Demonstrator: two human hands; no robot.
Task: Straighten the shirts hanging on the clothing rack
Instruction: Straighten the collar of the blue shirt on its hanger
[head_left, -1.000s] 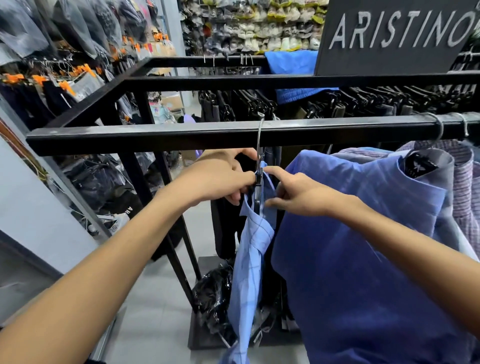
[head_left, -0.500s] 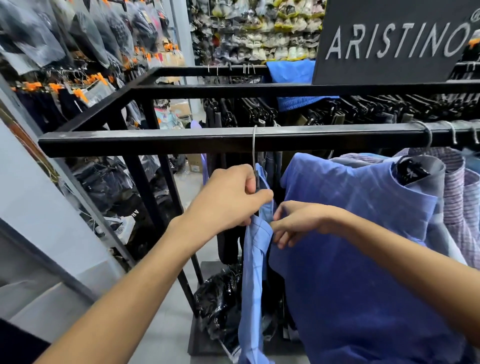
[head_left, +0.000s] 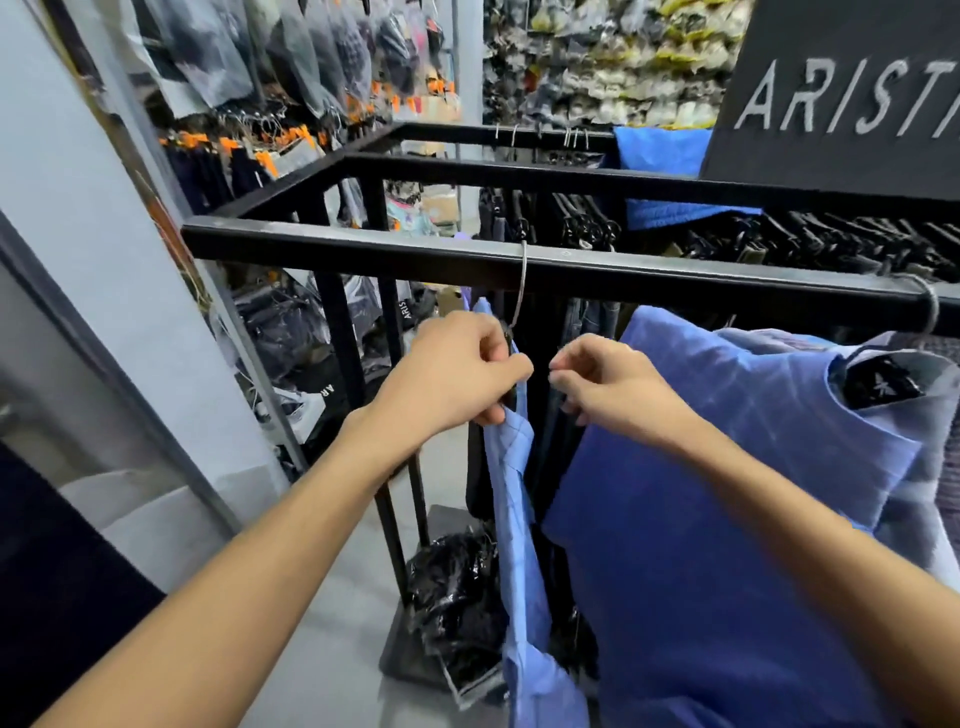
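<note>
Head camera, looking down along the clothing rack (head_left: 675, 280), and the action is at the left end of the front rail. A light blue shirt (head_left: 511, 499) hangs there edge-on from a wire hanger hook (head_left: 522, 291) looped over the rail, apart from the rest. The left hand (head_left: 457, 379) has its fingers curled tight on the shirt's top edge just below the hook, pinching fabric at the collar. The right hand (head_left: 613, 387) sits just beside it, fingers curled inward with thumb and forefinger nearly meeting; whether they pinch any cloth I cannot tell, as the shirt's far side is hidden. Its wrist rests against the darker blue shirt (head_left: 701, 519) bunched further right along the rail.

This looks like the collar-squaring step on the end shirt. Next, I'd judge, both hands need to draw the shoulders evenly across the hanger so the fabric drops flat, keeping the hook seated on the rail.
</note>
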